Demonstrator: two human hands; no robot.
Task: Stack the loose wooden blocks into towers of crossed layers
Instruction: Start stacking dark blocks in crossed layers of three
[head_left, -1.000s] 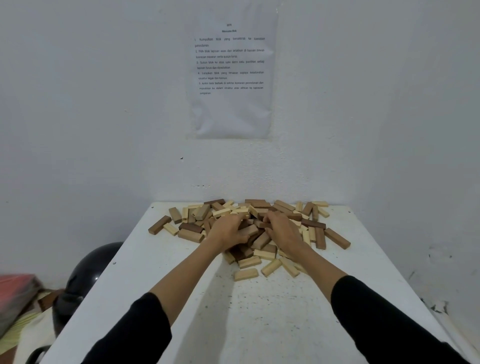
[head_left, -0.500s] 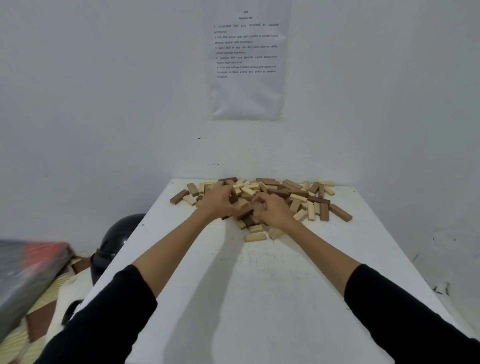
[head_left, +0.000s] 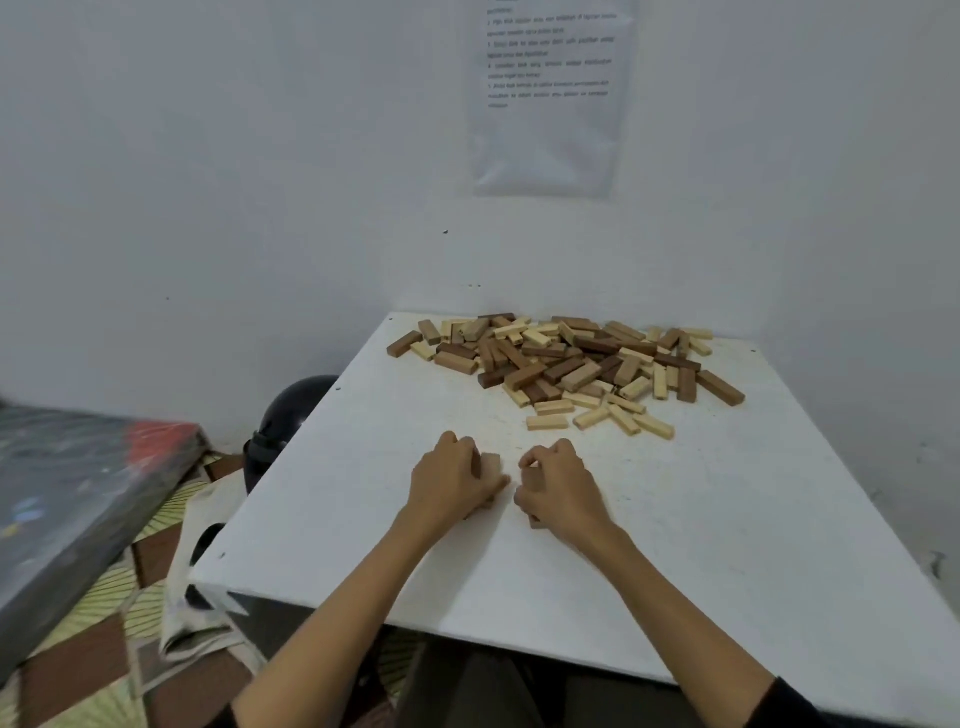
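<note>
Both your hands have come back from the pile (head_left: 566, 358) to the near middle of the table (head_left: 701, 519), and each has brought wood with it. The rest of the loose blocks lie in that heap at the far edge, against the wall.

I judge that you are about to lay the first layer of a tower. Set the pieces down side by side, long faces touching and ends level, and square them with straight fingers before you let go. Keep this base where it is, well apart from the pile, so that later reaches do not knock it. The next layer should then lie across this one.

Your left fingers (head_left: 467, 453) are curled around a brown block (head_left: 491, 464), with the thumb closing under it. Your right fingers (head_left: 535, 460) are curled too, and only a dark end of a second block (head_left: 535, 521) shows below the palm (how many pieces each hand carries I cannot tell). The left hand (head_left: 452, 486) and the right hand (head_left: 561, 491) sit close beside each other, not touching, knuckles up and low over the table. Behind them the wrists are straight, and the forearms run back to you in a narrow V.
</note>
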